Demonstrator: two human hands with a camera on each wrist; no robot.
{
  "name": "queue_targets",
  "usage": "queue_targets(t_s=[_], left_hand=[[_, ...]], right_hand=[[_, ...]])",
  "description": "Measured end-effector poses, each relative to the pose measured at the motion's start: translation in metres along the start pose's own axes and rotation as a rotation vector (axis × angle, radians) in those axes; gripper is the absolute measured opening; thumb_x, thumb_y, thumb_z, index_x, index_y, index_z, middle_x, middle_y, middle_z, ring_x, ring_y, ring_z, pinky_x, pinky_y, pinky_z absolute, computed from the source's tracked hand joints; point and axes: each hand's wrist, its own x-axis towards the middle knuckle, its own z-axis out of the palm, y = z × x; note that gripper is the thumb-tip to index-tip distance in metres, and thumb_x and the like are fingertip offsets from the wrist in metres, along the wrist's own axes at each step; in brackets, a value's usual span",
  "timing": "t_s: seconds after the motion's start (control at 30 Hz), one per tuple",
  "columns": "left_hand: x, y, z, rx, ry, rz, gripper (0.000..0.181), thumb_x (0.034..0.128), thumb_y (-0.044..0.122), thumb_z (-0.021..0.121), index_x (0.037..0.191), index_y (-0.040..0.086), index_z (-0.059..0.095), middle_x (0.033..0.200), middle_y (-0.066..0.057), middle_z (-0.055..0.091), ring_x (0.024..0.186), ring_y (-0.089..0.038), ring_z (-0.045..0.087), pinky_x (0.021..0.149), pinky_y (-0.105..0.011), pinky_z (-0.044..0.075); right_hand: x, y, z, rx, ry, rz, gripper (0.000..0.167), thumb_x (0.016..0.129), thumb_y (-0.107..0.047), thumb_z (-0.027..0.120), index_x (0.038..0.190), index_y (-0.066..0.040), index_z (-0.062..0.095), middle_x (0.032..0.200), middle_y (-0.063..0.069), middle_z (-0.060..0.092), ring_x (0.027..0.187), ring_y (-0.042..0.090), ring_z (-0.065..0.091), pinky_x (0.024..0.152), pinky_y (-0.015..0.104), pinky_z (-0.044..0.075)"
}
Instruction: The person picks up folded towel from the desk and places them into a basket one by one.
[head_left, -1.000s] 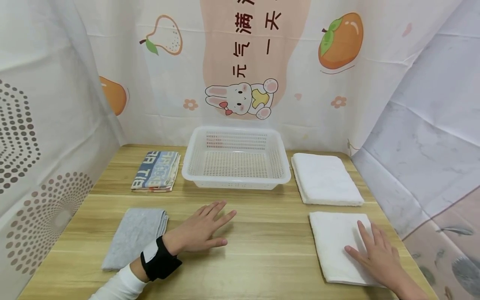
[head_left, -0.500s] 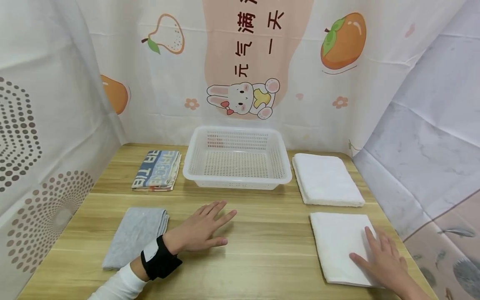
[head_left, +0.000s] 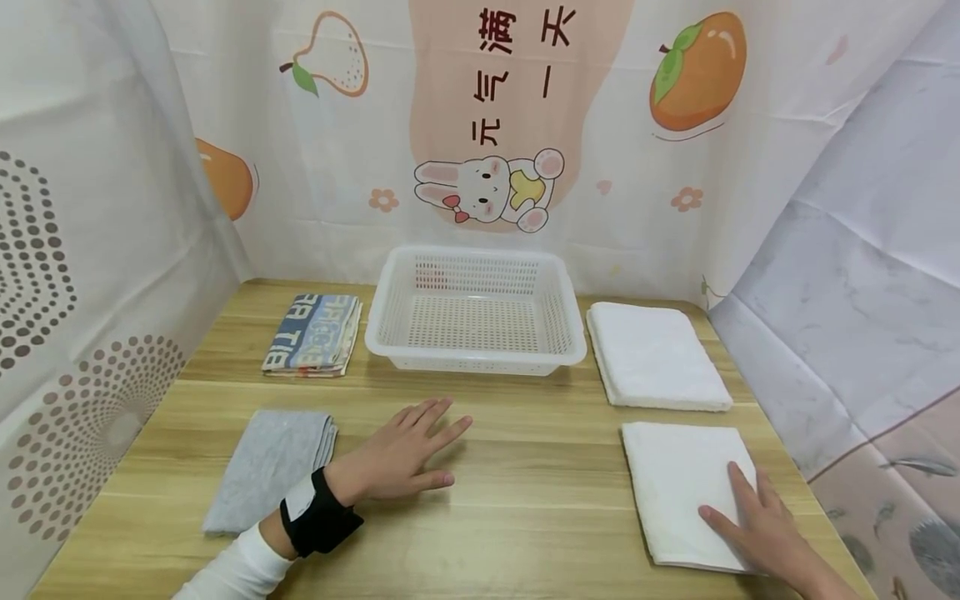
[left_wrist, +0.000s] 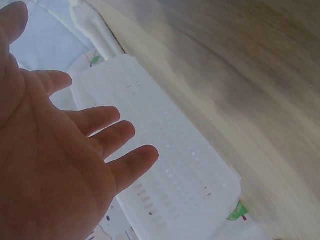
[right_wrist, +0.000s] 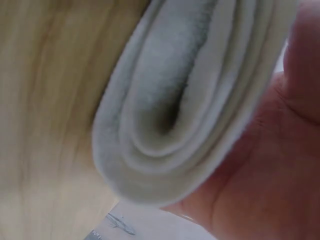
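In the head view, my left hand [head_left: 405, 454] is spread palm down over the middle of the wooden table, holding nothing. Its palm and separated fingers show in the left wrist view. A folded grey cloth [head_left: 266, 471] lies left of that wrist. At the right, my right hand [head_left: 768, 525] rests on the right edge of the near folded white towel [head_left: 678, 492], thumb and index finger extended over its top. The other fingers are partly hidden along the edge. Up close, the right wrist view shows the towel's rolled fold layers beside the palm [right_wrist: 270, 165].
A white perforated plastic basket [head_left: 474, 360] stands at the back centre. To its left lies a folded blue patterned cloth [head_left: 313, 333], to its right another folded white towel [head_left: 656, 354]. Printed curtains [head_left: 315, 167] hang behind and beside the table [head_left: 525, 500].
My right hand has shifted slightly right, toward the near white towel's edge. The left hand has kept its place on the table, and the head view has tilted a little.
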Motion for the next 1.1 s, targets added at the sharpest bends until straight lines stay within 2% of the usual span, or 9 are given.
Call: queue_targets(t_s=[0.17, 0.47, 0.8, 1.1], left_hand=[[0.0000, -0.0011, 0.0000, -0.013, -0.005, -0.008, 0.076, 0.0998, 0.055, 0.049, 0.161, 0.023, 0.017, 0.163, -0.023, 0.017, 0.150, -0.037, 0.018, 0.117, -0.056, 0.023], [-0.0005, -0.0004, -0.0017, -0.031, -0.005, -0.012, 0.075, 0.0997, 0.054, 0.050, 0.161, 0.022, 0.020, 0.163, -0.023, 0.017, 0.150, -0.038, 0.018, 0.117, -0.056, 0.023], [-0.0010, 0.0001, -0.0007, -0.021, 0.000, -0.010, 0.075, 0.0999, 0.054, 0.050, 0.161, 0.021, 0.020, 0.163, -0.024, 0.016, 0.149, -0.039, 0.018, 0.116, -0.056, 0.023], [-0.0019, 0.0005, -0.0004, -0.012, 0.008, -0.012, 0.075, 0.1001, 0.055, 0.049, 0.160, 0.021, 0.021, 0.163, -0.023, 0.016, 0.149, -0.038, 0.019, 0.117, -0.056, 0.024]], right_hand=[[0.0021, 0.0021, -0.0003, 0.011, -0.022, -0.001, 0.099, 0.099, -0.052, 0.052, 0.148, 0.018, 0.003, 0.139, 0.058, -0.005, 0.117, 0.083, 0.009, 0.089, 0.085, 0.021], [0.0019, -0.0001, -0.0022, 0.014, -0.074, 0.044, 0.102, 0.098, -0.055, 0.051, 0.148, 0.018, -0.001, 0.139, 0.058, -0.008, 0.116, 0.084, 0.007, 0.089, 0.084, 0.023], [0.0038, 0.0010, -0.0007, 0.015, -0.077, 0.051, 0.103, 0.098, -0.056, 0.051, 0.148, 0.018, -0.001, 0.138, 0.059, -0.008, 0.117, 0.084, 0.007, 0.090, 0.083, 0.023], [0.0040, 0.0013, 0.0019, -0.001, -0.042, 0.035, 0.101, 0.098, -0.055, 0.052, 0.148, 0.018, 0.003, 0.139, 0.058, -0.006, 0.118, 0.082, 0.009, 0.091, 0.083, 0.023]])
